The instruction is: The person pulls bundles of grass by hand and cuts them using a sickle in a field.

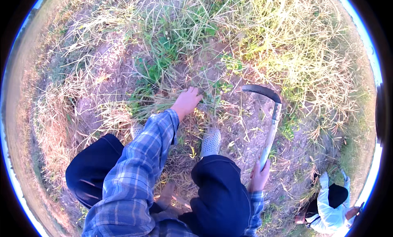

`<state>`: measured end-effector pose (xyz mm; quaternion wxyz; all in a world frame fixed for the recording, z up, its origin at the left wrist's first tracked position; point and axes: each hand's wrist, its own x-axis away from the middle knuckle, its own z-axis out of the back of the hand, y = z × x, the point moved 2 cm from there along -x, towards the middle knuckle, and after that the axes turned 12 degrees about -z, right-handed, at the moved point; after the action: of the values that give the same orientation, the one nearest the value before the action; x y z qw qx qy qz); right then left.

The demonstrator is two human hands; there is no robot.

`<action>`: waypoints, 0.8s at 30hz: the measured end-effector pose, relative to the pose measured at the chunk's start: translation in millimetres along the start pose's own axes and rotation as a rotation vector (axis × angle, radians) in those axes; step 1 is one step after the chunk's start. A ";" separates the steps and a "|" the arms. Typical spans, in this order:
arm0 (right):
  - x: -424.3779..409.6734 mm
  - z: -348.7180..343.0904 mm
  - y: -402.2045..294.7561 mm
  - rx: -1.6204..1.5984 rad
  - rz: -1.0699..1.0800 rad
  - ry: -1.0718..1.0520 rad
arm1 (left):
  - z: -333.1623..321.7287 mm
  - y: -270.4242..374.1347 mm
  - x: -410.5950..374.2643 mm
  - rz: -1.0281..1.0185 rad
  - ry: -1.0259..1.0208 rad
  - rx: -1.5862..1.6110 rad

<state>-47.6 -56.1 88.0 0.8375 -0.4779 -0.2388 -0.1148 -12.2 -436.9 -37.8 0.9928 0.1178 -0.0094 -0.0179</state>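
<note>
My left hand (pixel 188 101) reaches down to a bunch of cut or bent grass (pixel 156 103) in front of my feet, its fingers partly curled; whether they grip any stems cannot be made out. On the right, my right hand (pixel 259 175) is closed around the lower end of the long handle of a sickle (pixel 270 138). The sickle's dark curved blade (pixel 262 90) points left, over bare soil. Green weeds (pixel 161 57) grow just beyond my left hand.
My perforated light shoe (pixel 211 142) rests on the soil between the hands, below the grass. Tall dry grass (pixel 301 53) stands at the upper right, with more straw-like grass (pixel 55 123) at the left. Another person (pixel 331 206) in light clothing crouches at the lower right.
</note>
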 end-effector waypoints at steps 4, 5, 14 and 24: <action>-21.0 -43.0 -15.6 0.016 -0.003 -0.080 | -49.7 -57.9 -38.9 -0.134 0.302 -0.104; -27.3 -50.8 -16.3 0.015 -0.002 -0.093 | -60.8 -67.4 -46.8 -0.077 0.093 -0.034; -108.2 -105.0 -16.6 0.238 0.118 -0.096 | -65.8 -85.7 -51.7 -0.157 -0.024 0.101; -108.8 -124.1 -11.7 0.435 -0.002 -0.328 | -28.0 -19.6 -26.1 0.111 -0.266 0.380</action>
<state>-110.0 -172.1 -12.0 0.8705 -0.2989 -0.3907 0.0172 -38.2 -448.4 -70.0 0.9423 0.2986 -0.1497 0.0234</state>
